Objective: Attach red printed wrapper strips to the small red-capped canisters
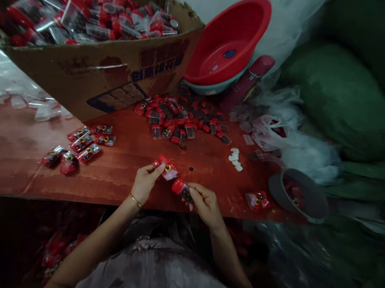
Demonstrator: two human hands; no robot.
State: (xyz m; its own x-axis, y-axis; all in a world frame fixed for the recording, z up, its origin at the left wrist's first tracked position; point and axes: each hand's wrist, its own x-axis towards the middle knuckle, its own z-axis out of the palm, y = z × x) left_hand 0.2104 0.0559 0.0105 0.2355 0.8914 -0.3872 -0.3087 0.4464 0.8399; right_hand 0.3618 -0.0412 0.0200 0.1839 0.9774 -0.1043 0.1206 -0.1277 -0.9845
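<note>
Between thumb and fingers, my left hand (144, 182) pinches a small red printed plastic bag (168, 168) over the red table. My right hand (205, 202) grips a small clear jar with a red cap (181, 189), dark bits showing inside it. The jar is tilted, its cap toward the bag and close to the bag's lower edge. Several packed red bags (83, 142) lie on the table to the left. A heap of red-capped jars (184, 117) is spread beyond my hands.
A cardboard box (108, 75) full of red-capped jars stands at the back left. Behind the heap lean a red basin (230, 38) and a magenta flask (247, 82). On the right are white pieces (234, 159), a red bag stack (257, 200) and a grey bowl (275, 189).
</note>
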